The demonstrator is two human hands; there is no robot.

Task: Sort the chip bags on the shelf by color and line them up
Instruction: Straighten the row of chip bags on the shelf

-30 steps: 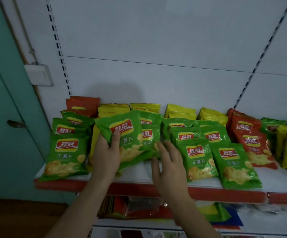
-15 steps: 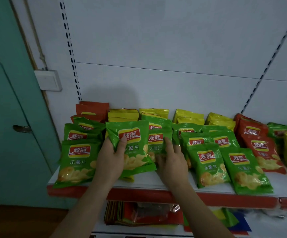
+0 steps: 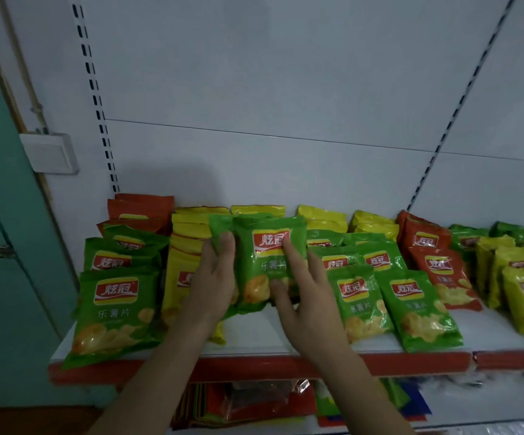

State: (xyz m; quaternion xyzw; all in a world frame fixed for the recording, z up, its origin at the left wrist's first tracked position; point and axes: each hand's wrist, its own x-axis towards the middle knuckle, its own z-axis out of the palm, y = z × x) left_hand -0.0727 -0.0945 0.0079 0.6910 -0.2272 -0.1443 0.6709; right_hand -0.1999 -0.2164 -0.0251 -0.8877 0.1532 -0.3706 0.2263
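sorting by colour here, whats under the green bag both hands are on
Under the green bag, a second green bag pokes out top-left, over a yellow bag. Anything more is covered by the bag and hands.

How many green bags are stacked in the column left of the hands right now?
3. Front green bag at the shelf edge, middle green bag overlapped behind it, back green bag peeking out before the orange bags. More may be hidden underneath.
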